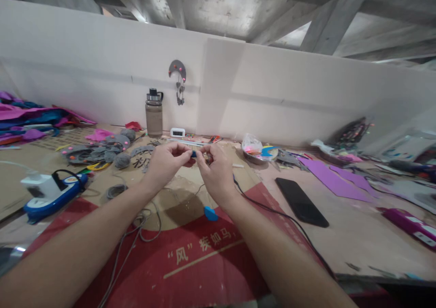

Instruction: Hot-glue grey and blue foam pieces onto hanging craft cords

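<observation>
Both my hands meet above the cardboard sheet, fingertips nearly touching. Between them is a small dark blue piece (pixel 194 154), too small and covered to name. My left hand (pixel 167 159) pinches its left end. My right hand (pixel 215 165) pinches the right end with thumb and forefinger. A bright blue scrap (pixel 210 214) lies on the cardboard below my right hand. Grey cord (pixel 150 228) is tangled beside my left forearm, and a thin strand runs under my hands.
A red and tan cardboard sheet (pixel 204 276) covers the front. At left are a blue power strip (pixel 56 203) and grey felt pieces (pixel 88 153). A bottle (pixel 154 115) stands by the wall. A black phone (pixel 301 202), a cable (pixel 272 207) and purple sheets (pixel 334 178) are right.
</observation>
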A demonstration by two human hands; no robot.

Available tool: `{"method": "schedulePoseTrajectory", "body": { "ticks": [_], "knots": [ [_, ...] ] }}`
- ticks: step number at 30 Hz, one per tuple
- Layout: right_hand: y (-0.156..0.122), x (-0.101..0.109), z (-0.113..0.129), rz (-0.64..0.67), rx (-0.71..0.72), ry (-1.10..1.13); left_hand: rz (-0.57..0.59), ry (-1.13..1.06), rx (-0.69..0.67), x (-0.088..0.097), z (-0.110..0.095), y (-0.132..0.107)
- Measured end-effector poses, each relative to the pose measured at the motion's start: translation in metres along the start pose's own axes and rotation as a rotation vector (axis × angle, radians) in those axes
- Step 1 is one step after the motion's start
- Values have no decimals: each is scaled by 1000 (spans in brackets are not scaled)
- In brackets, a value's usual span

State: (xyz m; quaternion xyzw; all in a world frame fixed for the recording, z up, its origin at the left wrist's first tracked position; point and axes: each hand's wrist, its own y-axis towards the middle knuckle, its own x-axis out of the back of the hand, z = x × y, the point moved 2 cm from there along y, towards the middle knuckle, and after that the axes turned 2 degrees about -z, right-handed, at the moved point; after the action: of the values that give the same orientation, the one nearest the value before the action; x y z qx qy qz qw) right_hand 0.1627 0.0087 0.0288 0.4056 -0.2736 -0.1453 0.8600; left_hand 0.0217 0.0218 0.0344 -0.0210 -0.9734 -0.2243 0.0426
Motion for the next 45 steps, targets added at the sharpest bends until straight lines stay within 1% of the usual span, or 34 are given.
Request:
{"method": "schedulePoseTrajectory", "body": {
  "ticks": [7,18,20,23,25,26,28,31,34,37,41,43,45],
  "knots": [
    [1,0,0,-10,9,-4,-2,25,-9,-1,-1,-1],
    [1,0,1,36,9,-7,7,38,-20,-1,-1,-1],
    [1,0,0,33,0,-5,7,-3,-5,-2,-1,-1],
    [3,-1,-2,26,-32,14,13,-136,48,-1,-1,0],
    [4,1,-2,21,-52,23,23,-165,61,0,0,2],
    [5,2,-2,20,-56,20,27,-131,48,2,0,3],
    [5,4,-2,26,-50,1,26,27,-24,5,0,6],
    [5,7,-2,58,-1,-55,10,326,-207,7,-3,6],
    [4,7,-2,80,60,-110,4,525,-367,6,-8,2],
    [2,5,-2,83,100,-144,13,625,-439,4,-11,-3],
    [0,3,-2,93,137,-185,8,685,-503,3,-12,-5],
    [-1,3,-2,109,143,-175,-6,704,-516,3,-12,-5],
    [-1,2,-2,119,110,-128,-39,699,-491,4,-12,-5]
  ]
}}
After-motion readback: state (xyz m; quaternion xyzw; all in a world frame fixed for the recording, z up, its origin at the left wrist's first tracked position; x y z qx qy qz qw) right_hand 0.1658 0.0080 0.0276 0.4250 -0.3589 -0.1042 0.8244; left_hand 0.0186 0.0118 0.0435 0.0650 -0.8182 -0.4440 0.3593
